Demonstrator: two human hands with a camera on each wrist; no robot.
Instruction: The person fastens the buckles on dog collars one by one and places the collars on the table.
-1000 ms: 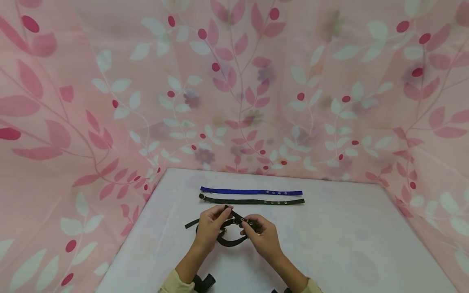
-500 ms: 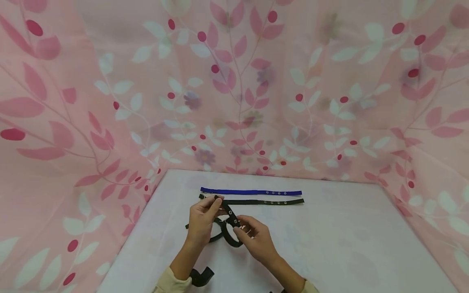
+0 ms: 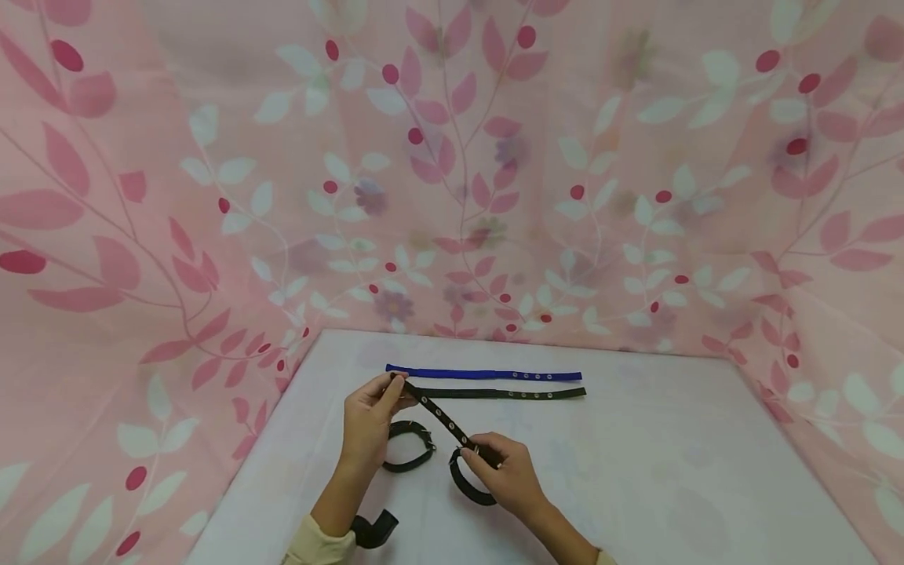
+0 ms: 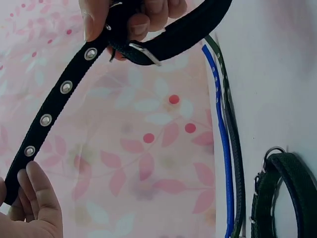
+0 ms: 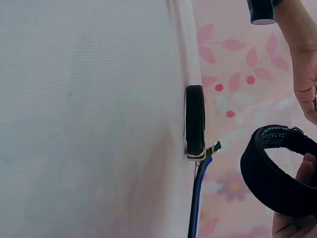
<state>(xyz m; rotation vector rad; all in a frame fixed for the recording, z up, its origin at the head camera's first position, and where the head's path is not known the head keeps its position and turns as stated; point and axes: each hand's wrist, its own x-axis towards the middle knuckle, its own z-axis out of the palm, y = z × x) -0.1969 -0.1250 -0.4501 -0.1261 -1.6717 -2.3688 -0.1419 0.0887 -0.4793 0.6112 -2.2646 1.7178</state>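
Note:
A black collar [image 3: 439,414] with metal eyelets is stretched between both hands. My left hand [image 3: 366,424] pinches its free end between thumb and fingers. By the buckle, my right hand [image 3: 514,475] grips the strap. The rest of this collar hangs as a round loop [image 5: 265,173] below the right hand, its buckle partly hidden by the fingers. In the left wrist view, the eyelets [image 4: 66,87] run in a row along the taut strap. A second dark collar [image 3: 408,468], fastened into a ring, stands on the table beside the left hand.
Behind the hands, a blue collar [image 3: 466,374] and a dark green collar [image 3: 480,394] lie flat and parallel on the white table [image 3: 671,455]. Pink floral cloth [image 3: 452,196] walls off the back and sides. A black wrist device [image 3: 376,529] sits at the left wrist.
Both hands have spread apart, the left one going left, drawing out the collar's eyelet end. The held loop has moved right, away from the ring-shaped collar on the table.

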